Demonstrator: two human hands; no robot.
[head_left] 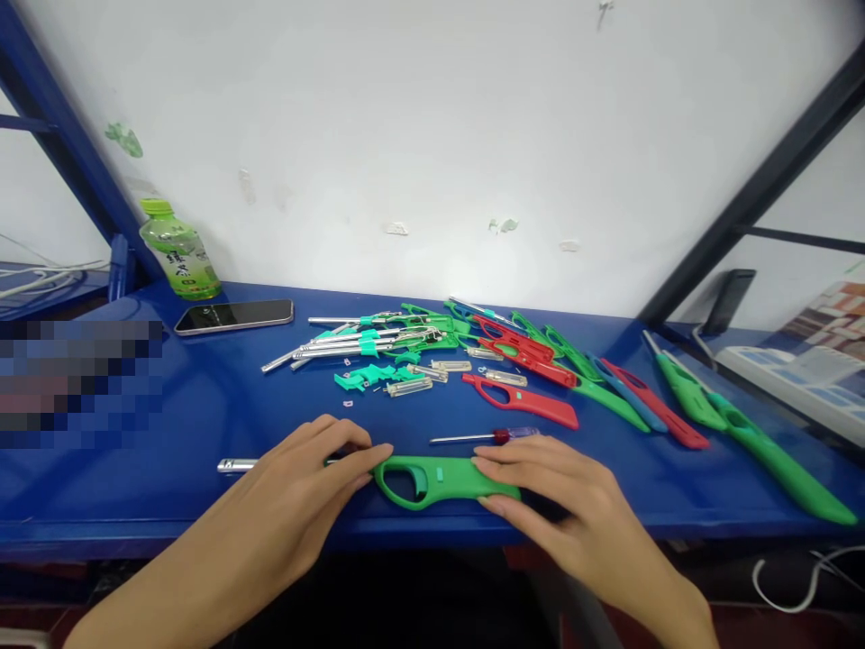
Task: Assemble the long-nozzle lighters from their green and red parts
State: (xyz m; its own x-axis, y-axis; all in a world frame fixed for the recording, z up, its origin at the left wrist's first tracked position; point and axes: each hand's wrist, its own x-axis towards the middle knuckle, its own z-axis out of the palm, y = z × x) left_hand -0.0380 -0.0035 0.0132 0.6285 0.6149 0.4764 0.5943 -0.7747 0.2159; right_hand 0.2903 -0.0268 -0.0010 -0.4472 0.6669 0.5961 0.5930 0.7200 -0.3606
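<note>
A green lighter [446, 479] with a teal trigger and a metal tube lies level near the table's front edge, its tube pointing left. My left hand [314, 478] is closed on its front end, with the fingers over the place where tube and body meet. At the handle's right end, my right hand [550, 487] grips it between thumb and fingers. Just behind the handle lies a screwdriver [508, 436] with a red and clear handle. A red casing half [533, 404] rests farther back.
Behind my hands is a pile of metal tubes [344, 346], teal triggers [368, 376] and clear fuel tanks [409, 387]. Green lighters [777, 455] lie at the right. A phone [234, 315] and a bottle [181, 252] are at the back left, before a white wall [432, 135].
</note>
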